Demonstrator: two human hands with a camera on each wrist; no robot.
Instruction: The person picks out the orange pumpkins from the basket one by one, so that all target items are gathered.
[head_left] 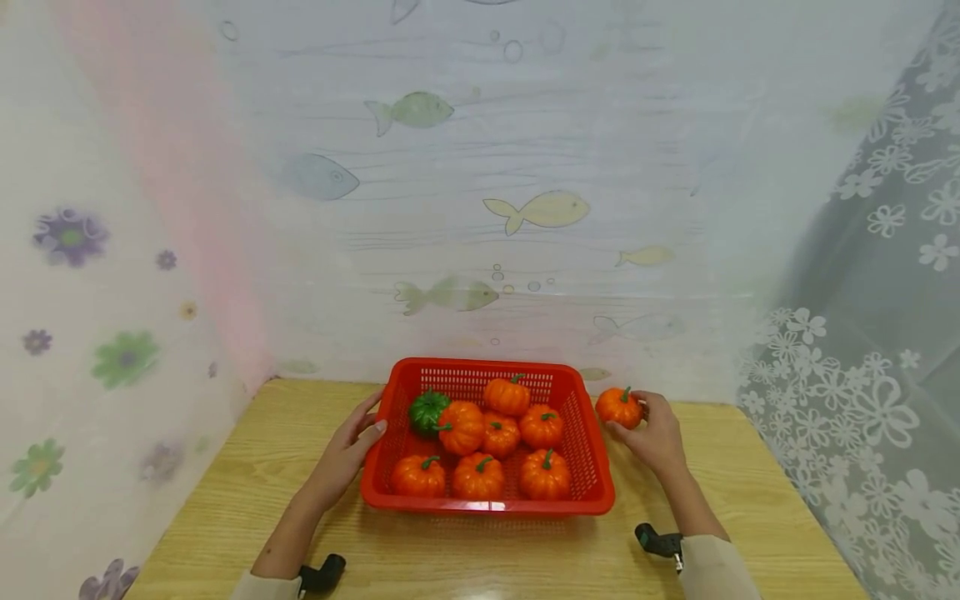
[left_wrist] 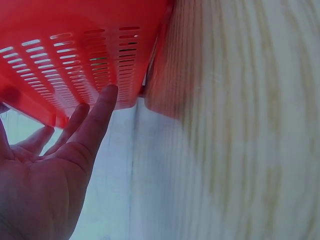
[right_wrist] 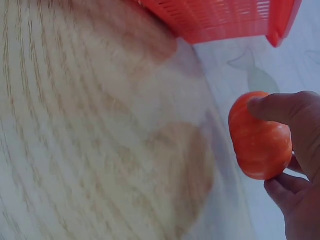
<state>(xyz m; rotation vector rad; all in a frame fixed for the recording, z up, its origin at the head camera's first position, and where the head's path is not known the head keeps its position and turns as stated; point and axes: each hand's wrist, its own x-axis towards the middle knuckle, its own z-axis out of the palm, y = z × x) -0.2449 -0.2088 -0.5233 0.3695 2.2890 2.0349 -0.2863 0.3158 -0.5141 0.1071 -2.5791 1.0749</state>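
Observation:
A red plastic basket [head_left: 487, 506] with slotted walls sits on the table, holding several small orange toy pumpkins [head_left: 545, 475] and a green one [head_left: 430, 413]. My left hand [head_left: 351, 450] grips its left side, thumb at the rim. In the left wrist view, the long fingers [left_wrist: 95, 120] reach along the slotted outer wall. Just outside the basket's right rim, my right hand [head_left: 654, 433] holds one orange pumpkin [head_left: 618, 407] between thumb and fingers, its green stem pointing up. The right wrist view shows this pumpkin [right_wrist: 260, 137] raised over the table, with its reflection below.
The wooden table [head_left: 247, 475] meets a pale wall covering [head_left: 480, 250] with printed fish right behind the basket. At the right hangs a sheer curtain with white flowers [head_left: 847, 417]. Black devices [head_left: 660, 540] are strapped at both wrists.

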